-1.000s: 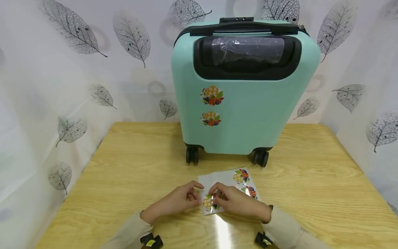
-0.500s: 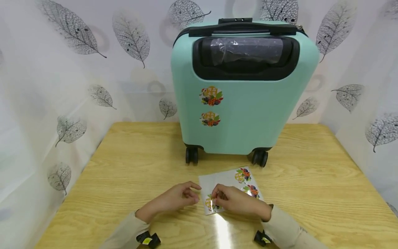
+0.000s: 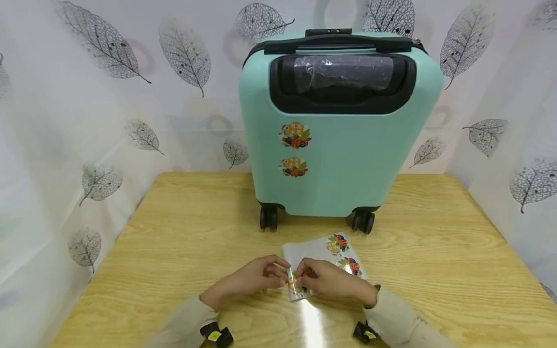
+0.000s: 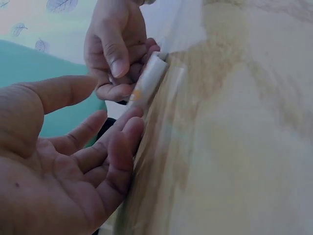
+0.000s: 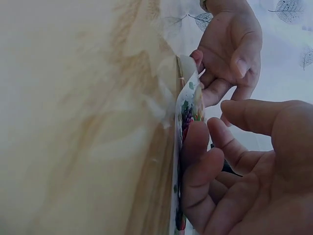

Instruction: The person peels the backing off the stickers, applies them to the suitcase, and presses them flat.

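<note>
A white sheet of round fruit stickers [image 3: 302, 249] lies on the table, its left edge bent up a little in the wrist views. My left hand [image 3: 252, 279] is at that left edge, fingers loosely bent and thumb apart from them. Over the lower part of the sheet is my right hand [image 3: 332, 279]; its curled fingertips [image 5: 198, 139] rest on the printed face, while the thumb stands off. It partly hides the lower left sticker [image 3: 294, 285]. Two more stickers show at the sheet's right side, the upper one [image 3: 338, 244] in full.
Behind the sheet stands a mint green suitcase [image 3: 348, 164] on black wheels [image 3: 363, 221]. Two matching stickers, upper [image 3: 295, 135] and lower [image 3: 294, 167], are on its front left. A leaf-patterned curtain [image 3: 187, 111] surrounds the wooden table [image 3: 196, 217] at the back and sides.
My left hand drew back slightly left, then came right to the sheet's edge. The sheet's left edge has shifted a little right. My right hand stays nearly in place.
</note>
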`<state>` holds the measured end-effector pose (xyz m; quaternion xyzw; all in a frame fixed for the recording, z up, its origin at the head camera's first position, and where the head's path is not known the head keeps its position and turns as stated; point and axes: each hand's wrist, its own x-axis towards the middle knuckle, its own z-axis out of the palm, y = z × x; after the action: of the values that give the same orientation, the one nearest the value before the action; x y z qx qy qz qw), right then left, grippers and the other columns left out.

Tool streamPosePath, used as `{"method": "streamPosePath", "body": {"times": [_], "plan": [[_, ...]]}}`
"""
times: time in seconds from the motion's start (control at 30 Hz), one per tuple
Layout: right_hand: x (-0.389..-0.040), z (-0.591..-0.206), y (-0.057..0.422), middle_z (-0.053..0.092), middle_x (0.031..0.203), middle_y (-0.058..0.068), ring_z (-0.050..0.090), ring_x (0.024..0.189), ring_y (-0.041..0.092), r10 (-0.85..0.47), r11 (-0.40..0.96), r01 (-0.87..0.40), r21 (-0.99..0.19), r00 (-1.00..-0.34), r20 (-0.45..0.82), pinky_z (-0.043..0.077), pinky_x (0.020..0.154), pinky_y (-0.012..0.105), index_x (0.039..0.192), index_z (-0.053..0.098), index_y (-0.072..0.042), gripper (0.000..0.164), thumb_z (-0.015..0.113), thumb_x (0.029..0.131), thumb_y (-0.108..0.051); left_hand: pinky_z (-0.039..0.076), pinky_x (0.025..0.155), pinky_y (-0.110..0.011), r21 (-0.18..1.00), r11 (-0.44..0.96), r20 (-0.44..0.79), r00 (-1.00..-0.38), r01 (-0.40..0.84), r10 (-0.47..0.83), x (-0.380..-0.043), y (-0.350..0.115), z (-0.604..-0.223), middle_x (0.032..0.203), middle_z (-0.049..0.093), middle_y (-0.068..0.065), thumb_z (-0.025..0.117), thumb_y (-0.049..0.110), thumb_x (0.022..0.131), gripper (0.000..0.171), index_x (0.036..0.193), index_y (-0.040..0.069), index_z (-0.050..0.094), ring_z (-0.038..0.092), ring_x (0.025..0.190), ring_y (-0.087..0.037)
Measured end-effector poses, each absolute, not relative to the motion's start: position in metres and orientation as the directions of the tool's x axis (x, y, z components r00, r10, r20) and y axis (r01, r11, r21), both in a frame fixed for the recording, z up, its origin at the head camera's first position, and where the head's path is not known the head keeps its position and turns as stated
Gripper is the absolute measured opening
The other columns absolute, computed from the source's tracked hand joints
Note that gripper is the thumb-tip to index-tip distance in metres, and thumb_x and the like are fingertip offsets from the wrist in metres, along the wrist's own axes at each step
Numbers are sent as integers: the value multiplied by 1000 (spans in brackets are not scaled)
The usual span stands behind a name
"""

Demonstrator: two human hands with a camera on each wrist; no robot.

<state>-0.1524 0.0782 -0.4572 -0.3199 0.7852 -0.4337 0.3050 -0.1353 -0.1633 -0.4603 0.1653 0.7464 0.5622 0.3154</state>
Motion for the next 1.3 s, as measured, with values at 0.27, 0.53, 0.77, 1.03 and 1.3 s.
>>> {"method": "streamPosePath", "body": {"times": [0.27, 0.53, 0.77, 1.03, 1.3], "plan": [[-151, -457, 78, 56, 76, -1, 46, 57, 2, -763, 412, -217, -885, -612, -205, 38, 51, 17, 103, 56, -8, 11, 51, 100, -18, 45, 59, -21, 957, 269, -259, -746, -111, 613, -135, -153, -463, 101, 68, -12, 64, 4, 90, 39, 127, 1, 53, 61, 80, -9], [-152, -458, 79, 60, 82, 2, 47, 59, 1, -769, 396, -215, -893, -609, -195, 39, 52, 17, 104, 55, -7, 11, 50, 100, -15, 48, 63, -21, 963, 266, -206, -769, -49, 605, -137, -144, -460, 95, 67, -12, 63, 2, 90, 35, 124, 0, 55, 62, 80, -9], [-152, -456, 81, 62, 86, 4, 53, 64, 4, -786, 382, -202, -902, -585, -201, 44, 55, 19, 105, 54, -7, 17, 53, 100, -23, 48, 62, -20, 960, 280, -191, -793, -26, 579, -138, -138, -459, 92, 68, -14, 65, 2, 89, 33, 120, -1, 57, 61, 79, -10], [-153, -455, 81, 59, 86, 0, 52, 64, 3, -785, 391, -215, -895, -585, -202, 46, 58, 20, 103, 54, -9, 24, 56, 98, -32, 47, 64, -20, 960, 278, -196, -800, -38, 568, -138, -134, -457, 89, 67, -11, 69, 7, 88, 33, 118, 0, 57, 60, 78, -11], [-150, -456, 80, 61, 86, 0, 54, 65, 4, -778, 394, -208, -895, -595, -204, 46, 58, 20, 102, 55, -8, 22, 56, 98, -30, 47, 64, -20, 957, 287, -199, -807, -39, 555, -136, -133, -459, 87, 66, -10, 69, 5, 87, 31, 116, 0, 58, 59, 77, -12]]}}
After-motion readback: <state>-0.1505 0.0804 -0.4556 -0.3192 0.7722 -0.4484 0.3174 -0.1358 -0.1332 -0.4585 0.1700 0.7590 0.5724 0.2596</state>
